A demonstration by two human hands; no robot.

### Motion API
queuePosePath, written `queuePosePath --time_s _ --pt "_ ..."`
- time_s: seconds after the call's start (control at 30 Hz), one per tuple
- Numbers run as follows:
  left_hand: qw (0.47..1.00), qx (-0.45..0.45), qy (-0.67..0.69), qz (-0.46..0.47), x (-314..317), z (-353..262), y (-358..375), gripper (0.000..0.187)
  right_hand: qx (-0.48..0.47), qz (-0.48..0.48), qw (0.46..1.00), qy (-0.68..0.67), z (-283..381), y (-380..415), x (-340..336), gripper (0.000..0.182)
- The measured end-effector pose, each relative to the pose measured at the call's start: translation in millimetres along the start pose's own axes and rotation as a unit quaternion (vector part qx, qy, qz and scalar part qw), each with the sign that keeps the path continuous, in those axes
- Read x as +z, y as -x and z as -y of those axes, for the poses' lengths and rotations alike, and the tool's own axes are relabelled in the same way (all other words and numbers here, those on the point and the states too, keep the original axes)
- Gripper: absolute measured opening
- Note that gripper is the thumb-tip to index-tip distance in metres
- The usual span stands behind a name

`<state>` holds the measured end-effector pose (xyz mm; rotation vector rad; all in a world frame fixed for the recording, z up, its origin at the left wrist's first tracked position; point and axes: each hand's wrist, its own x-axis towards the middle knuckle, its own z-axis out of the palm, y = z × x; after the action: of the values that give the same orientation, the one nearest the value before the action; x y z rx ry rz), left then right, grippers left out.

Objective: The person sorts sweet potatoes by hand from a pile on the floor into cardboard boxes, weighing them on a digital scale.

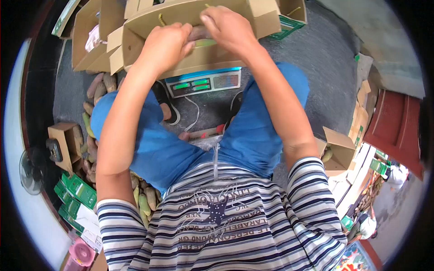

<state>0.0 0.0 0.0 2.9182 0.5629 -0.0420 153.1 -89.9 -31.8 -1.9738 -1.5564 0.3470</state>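
My left hand (167, 47) is inside a cardboard box (217, 61), fingers curled around one end of a long purple-brown vegetable (198, 33), perhaps a husked cob or shoot. At the other end of it, my right hand (229, 29) is closed, its thumb toward the middle; the fingers are partly hidden. A green vegetable (205, 43) lies just below it in the box. Under the box sits a digital scale (203, 82) with lit green displays. A yellow-and-black cord (161, 19) shows at the box's far wall.
More purple-brown and green vegetables (100, 88) lie on the floor at left. An open box (90, 47) holding something pinkish stands at upper left. Another open box (337, 151) is at right. Green cartons (77, 189) lie at lower left. Another person (364, 226) is at far right.
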Motion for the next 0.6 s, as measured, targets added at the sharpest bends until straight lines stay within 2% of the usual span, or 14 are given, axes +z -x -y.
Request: queuePosePath --time_s 0.07,0.1,0.17,0.2,0.27,0.37,0.53,0.6 --pt "0.994 0.103 0.017 -0.02 9 -5 3 0.03 -0.057 -0.085 0.988 -0.112 2 -3 4 0.039" --pt "0.985 0.169 -0.026 -0.031 -1 -7 5 0.032 -0.118 -0.07 0.971 -0.194 6 -9 8 0.042" --pt "0.985 0.172 0.017 0.021 9 -24 7 0.035 -0.116 0.039 0.959 -0.256 10 3 8 0.046" --pt "0.982 0.183 0.036 0.011 13 -32 9 0.036 -0.089 0.068 0.968 -0.226 14 10 7 0.052" --pt "0.98 0.194 0.052 -0.005 14 -33 14 0.038 -0.099 0.089 0.972 -0.193 16 10 3 0.052" --pt "0.985 0.164 0.035 0.036 6 -38 15 0.038 -0.092 0.06 0.977 -0.185 20 8 2 0.052" --pt "0.982 0.19 -0.012 0.003 4 -34 15 0.032 -0.113 -0.072 0.982 -0.131 29 8 4 0.045" --pt "0.98 0.194 -0.028 -0.02 2 -37 16 0.031 -0.114 -0.085 0.985 -0.102 30 5 5 0.045"
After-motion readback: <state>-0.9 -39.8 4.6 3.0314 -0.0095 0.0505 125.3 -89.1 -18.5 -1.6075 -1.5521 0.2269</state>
